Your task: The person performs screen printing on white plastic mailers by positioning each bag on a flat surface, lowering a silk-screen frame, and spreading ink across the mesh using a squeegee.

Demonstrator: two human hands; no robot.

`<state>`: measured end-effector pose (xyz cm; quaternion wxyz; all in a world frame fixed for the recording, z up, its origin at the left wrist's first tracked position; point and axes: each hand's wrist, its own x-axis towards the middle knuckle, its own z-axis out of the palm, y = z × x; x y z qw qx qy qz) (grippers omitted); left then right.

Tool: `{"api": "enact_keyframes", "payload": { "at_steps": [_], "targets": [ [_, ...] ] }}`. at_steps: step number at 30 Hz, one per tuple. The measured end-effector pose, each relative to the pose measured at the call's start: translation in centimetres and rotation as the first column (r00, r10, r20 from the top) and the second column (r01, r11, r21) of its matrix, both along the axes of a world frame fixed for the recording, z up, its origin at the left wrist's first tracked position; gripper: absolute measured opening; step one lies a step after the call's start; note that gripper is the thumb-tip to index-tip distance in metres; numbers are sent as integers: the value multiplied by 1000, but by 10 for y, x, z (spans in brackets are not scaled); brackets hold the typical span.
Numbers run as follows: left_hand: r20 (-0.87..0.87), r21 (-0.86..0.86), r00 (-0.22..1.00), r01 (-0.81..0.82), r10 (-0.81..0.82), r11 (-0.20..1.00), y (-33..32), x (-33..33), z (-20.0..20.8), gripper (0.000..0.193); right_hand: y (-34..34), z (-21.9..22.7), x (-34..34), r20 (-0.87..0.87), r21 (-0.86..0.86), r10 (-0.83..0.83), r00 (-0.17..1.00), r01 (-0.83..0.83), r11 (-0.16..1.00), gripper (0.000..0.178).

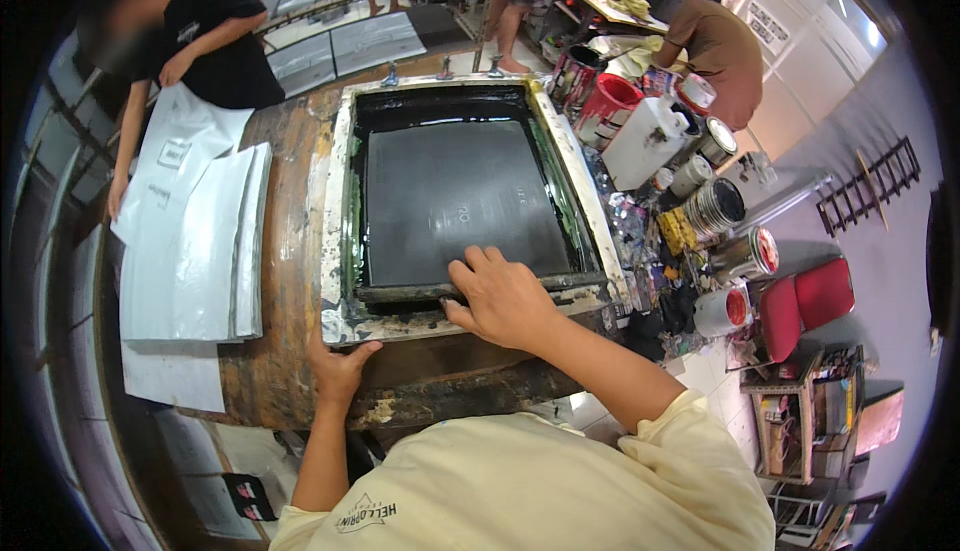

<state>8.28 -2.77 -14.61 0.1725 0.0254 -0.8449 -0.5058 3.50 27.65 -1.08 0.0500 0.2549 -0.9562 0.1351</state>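
Paint cans (715, 206) crowding frame's (590, 206) right

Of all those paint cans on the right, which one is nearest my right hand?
The white can with the red lid, lowest in the cluster beside the red stool. It sits closest to your right hand on the squeegee; the other cans stand farther up the bench.
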Motion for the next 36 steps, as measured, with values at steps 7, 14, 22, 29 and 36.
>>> {"api": "enact_keyframes", "payload": {
  "at_steps": [7, 14, 22, 29, 36],
  "targets": [
    [-116, 387, 987, -60, 113, 920, 26, -36, 118, 84, -9, 86, -16, -520, -75, -98, 849, 68, 995, 33],
    [62, -689, 997, 73, -42, 721, 53, -16, 68, 105, -5, 166, -91, -704, -126, -92, 704, 4, 992, 36],
    [438, -674, 898, 348, -26, 652, 75, 14, 25, 121, -14, 204, -110, -692, -50, -101, 715, 92, 994, 44],
    [282, -442, 957, 191, -66, 877, 74, -5, 28, 66, -17, 223, -110, -585, -89, -81, 807, 35, 995, 46],
    [346, -122, 938, 73, -26, 990, 74, -32, 47, 51, -18, 242, -110, -497, -129, -107, 861, 49, 990, 47]
  ]
}}
